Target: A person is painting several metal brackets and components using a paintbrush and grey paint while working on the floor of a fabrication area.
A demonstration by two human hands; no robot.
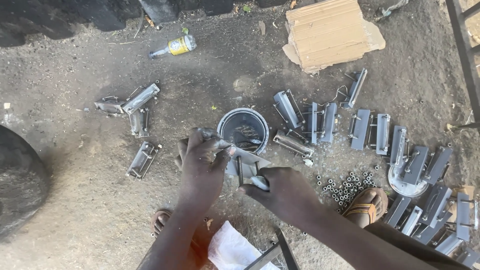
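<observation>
My left hand (202, 162) grips a grey metal bracket plate (247, 162) over the dirt ground, just below a round metal tin (243, 129). A dark bolt (240, 170) stands through the plate. My right hand (280, 192) pinches a small shiny metal piece (260, 182) right beside that bolt, touching the plate's lower edge. Both hands are close together at the middle of the view.
Several grey metal brackets (370, 130) lie in a row to the right, others at left (135, 105). A scatter of nuts (345, 185) lies by my sandalled foot (367, 205). A bottle (175, 46), folded cardboard (327, 32) and a white bag (235, 250) lie around.
</observation>
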